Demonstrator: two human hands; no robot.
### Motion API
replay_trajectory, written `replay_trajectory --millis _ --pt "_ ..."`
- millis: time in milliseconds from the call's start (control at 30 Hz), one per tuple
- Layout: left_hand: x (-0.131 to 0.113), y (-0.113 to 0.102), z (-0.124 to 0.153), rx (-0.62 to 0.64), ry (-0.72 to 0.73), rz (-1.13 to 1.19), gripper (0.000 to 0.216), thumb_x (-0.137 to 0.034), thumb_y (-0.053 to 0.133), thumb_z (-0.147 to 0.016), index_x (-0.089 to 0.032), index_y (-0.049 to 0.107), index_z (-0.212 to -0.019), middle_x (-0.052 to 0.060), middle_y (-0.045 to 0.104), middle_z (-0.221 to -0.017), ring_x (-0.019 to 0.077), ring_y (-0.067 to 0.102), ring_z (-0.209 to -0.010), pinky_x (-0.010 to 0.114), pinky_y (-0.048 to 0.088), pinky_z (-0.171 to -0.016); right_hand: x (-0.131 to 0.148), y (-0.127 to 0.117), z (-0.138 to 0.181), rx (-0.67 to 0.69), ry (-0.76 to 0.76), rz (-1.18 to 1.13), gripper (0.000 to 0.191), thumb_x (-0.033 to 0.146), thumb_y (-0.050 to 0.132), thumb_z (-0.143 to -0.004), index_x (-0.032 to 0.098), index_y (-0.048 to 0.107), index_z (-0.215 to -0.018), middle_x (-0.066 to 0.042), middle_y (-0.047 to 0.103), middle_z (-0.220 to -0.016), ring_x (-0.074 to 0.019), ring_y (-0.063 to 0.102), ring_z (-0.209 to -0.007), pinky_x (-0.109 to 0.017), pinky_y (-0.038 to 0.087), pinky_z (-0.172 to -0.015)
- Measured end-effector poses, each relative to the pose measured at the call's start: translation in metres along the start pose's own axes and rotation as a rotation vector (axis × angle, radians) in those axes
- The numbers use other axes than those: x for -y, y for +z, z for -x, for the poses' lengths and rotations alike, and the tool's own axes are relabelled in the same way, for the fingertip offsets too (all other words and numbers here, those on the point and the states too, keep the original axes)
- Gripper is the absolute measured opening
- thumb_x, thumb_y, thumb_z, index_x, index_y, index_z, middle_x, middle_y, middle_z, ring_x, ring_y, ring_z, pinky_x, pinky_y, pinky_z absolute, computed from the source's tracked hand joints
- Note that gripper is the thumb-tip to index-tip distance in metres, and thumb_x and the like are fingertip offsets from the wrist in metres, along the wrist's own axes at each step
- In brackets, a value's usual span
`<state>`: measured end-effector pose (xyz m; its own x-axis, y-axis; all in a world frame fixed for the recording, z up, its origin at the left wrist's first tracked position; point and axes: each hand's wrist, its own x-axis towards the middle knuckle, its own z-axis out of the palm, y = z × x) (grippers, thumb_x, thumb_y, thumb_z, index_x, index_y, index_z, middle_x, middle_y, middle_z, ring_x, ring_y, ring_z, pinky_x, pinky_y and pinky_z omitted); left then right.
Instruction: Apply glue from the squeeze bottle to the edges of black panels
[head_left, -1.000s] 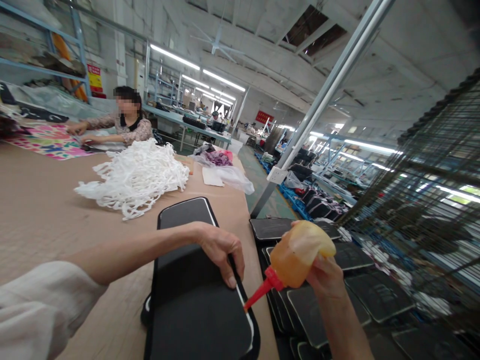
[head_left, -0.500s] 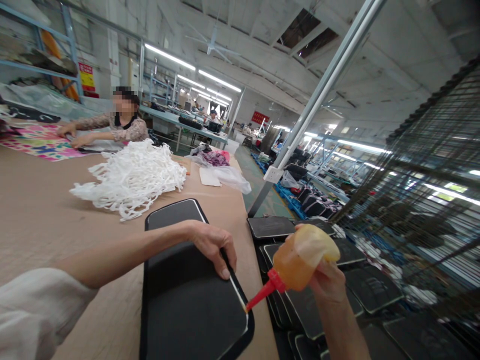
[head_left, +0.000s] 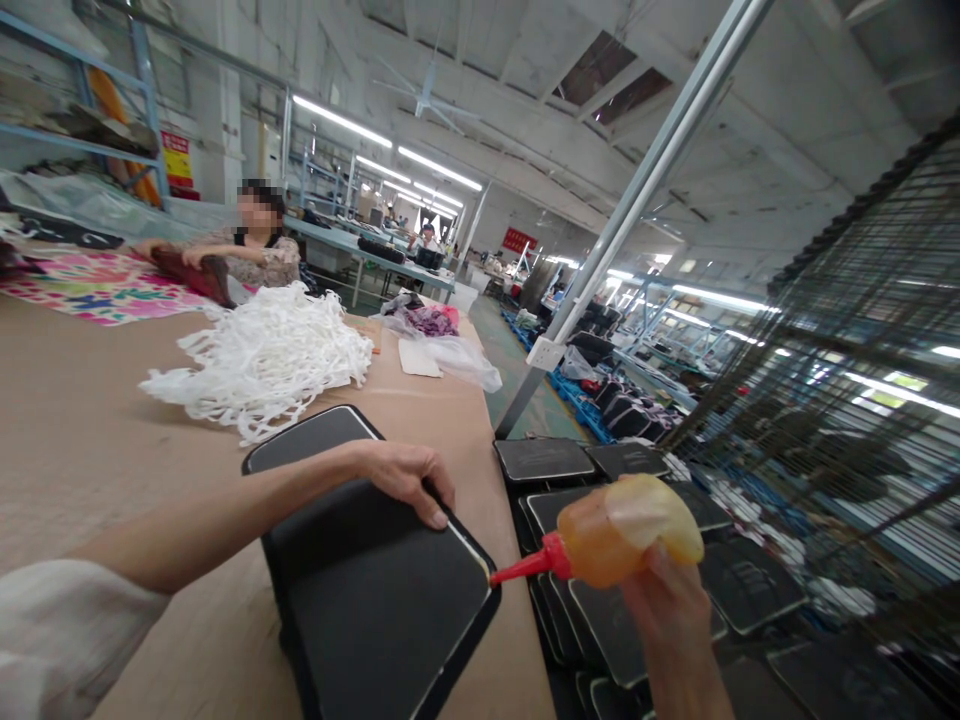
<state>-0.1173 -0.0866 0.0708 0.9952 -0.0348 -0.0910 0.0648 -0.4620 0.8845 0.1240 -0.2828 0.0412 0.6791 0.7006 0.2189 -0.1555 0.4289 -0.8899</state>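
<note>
A black panel (head_left: 382, 600) with rounded corners and a pale line along its rim lies at an angle on the brown-covered table. My left hand (head_left: 411, 482) grips its right edge, thumb on top and fingers curled over the side. In my right hand (head_left: 667, 595) is a squeeze glue bottle (head_left: 626, 530) of amber liquid, tipped nearly sideways. Its red nozzle (head_left: 525, 567) points left, with the tip at the panel's right corner, on or just above the pale line.
A heap of white netted strips (head_left: 277, 350) sits beyond the panel. Several similar black panels (head_left: 615, 620) are stacked right of the table edge, near a metal post (head_left: 600, 240). Across the table, a co-worker (head_left: 262, 250) handles dark material over a colourful printed sheet (head_left: 105, 285).
The panel has turned, its far end swinging left, and my left hand moved slightly with it. The bottle has tilted closer to level. The co-worker has lifted dark material.
</note>
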Motion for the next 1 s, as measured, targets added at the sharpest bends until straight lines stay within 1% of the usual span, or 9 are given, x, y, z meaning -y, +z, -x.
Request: replay_trajectory --millis 100,200,267,367,467,567,733,833,1000 --pt "0.004 -0.001 0.004 -0.059 -0.024 -0.032 0.036 -0.047 0.063 -0.075 -0.013 0.071 -0.085 0.0 0.064 -0.073 0.0123 0.054 -0.069 0.016 0.04 -0.063 -0.008 -0.011 0.004 -0.063 -0.03 -0.039 0.063 0.032 0.076 -0.056 0.028 0.055 -0.115 -0.003 0.066 -0.098 -0.0181 0.062 -0.078 -0.029 0.052 -0.069" --pt "0.009 -0.002 0.006 -0.089 -0.043 -0.049 0.037 -0.048 0.061 -0.076 -0.013 0.07 -0.085 -0.001 0.062 -0.073 0.0112 0.052 -0.067 0.016 0.039 -0.062 -0.014 -0.02 0.008 -0.102 -0.057 -0.047 0.056 0.027 0.075 -0.059 0.03 0.056 -0.112 0.0 0.066 -0.098 -0.016 0.062 -0.079 -0.026 0.051 -0.072" --pt "0.012 -0.002 0.007 -0.111 -0.048 -0.05 0.038 -0.048 0.06 -0.076 -0.013 0.069 -0.085 -0.002 0.061 -0.072 0.0107 0.051 -0.066 0.016 0.037 -0.061 -0.015 -0.02 0.012 -0.129 -0.076 -0.045 0.052 0.026 0.075 -0.061 0.03 0.058 -0.11 0.002 0.066 -0.096 -0.0151 0.062 -0.078 -0.025 0.051 -0.071" --pt "0.019 -0.003 0.006 -0.129 -0.052 -0.041 0.039 -0.05 0.06 -0.076 -0.012 0.068 -0.082 -0.002 0.058 -0.069 0.01 0.048 -0.064 0.016 0.036 -0.059 -0.015 -0.012 0.019 -0.189 -0.107 -0.031 0.048 0.028 0.075 -0.062 0.027 0.06 -0.108 0.002 0.067 -0.088 -0.0137 0.061 -0.075 -0.022 0.05 -0.068" --pt "0.025 -0.002 0.005 -0.138 -0.054 -0.018 0.04 -0.051 0.059 -0.075 -0.012 0.066 -0.077 -0.003 0.054 -0.065 0.0093 0.045 -0.061 0.016 0.033 -0.055 -0.014 -0.001 0.024 -0.259 -0.141 -0.023 0.05 0.031 0.076 -0.059 0.022 0.061 -0.106 0.001 0.066 -0.08 -0.0138 0.06 -0.071 -0.023 0.049 -0.065" --pt "0.027 -0.001 0.004 -0.15 -0.052 0.012 0.04 -0.052 0.06 -0.075 -0.012 0.066 -0.074 -0.003 0.053 -0.063 0.0093 0.044 -0.06 0.016 0.033 -0.054 -0.014 0.005 0.027 -0.27 -0.141 -0.024 0.053 0.032 0.078 -0.055 0.021 0.061 -0.103 0.001 0.065 -0.079 -0.0135 0.058 -0.069 -0.022 0.048 -0.063" --pt "0.03 -0.002 0.004 -0.174 -0.085 0.053 0.039 -0.052 0.061 -0.073 -0.013 0.067 -0.074 -0.002 0.055 -0.064 0.0102 0.045 -0.062 0.017 0.034 -0.055 -0.018 0.002 0.031 -0.306 -0.114 -0.021 0.052 0.032 0.079 -0.052 0.022 0.062 -0.099 0.001 0.065 -0.08 -0.0138 0.057 -0.071 -0.022 0.048 -0.062" --pt "0.035 -0.002 0.003 -0.173 -0.105 0.092 0.038 -0.051 0.063 -0.071 -0.014 0.067 -0.075 -0.002 0.055 -0.064 0.0105 0.045 -0.062 0.018 0.034 -0.056 -0.02 0.002 0.032 -0.332 -0.088 -0.042 0.055 0.033 0.081 -0.047 0.022 0.063 -0.098 0.002 0.064 -0.079 -0.0139 0.058 -0.071 -0.022 0.048 -0.061" --pt "0.041 -0.004 0.0 -0.183 -0.115 0.141 0.037 -0.052 0.063 -0.07 -0.015 0.065 -0.066 -0.003 0.051 -0.058 0.0098 0.042 -0.056 0.019 0.031 -0.051 -0.02 0.001 0.036 -0.362 -0.043 -0.055 0.061 0.033 0.083 -0.042 0.022 0.063 -0.098 0.001 0.065 -0.076 -0.0153 0.059 -0.066 -0.024 0.05 -0.059"
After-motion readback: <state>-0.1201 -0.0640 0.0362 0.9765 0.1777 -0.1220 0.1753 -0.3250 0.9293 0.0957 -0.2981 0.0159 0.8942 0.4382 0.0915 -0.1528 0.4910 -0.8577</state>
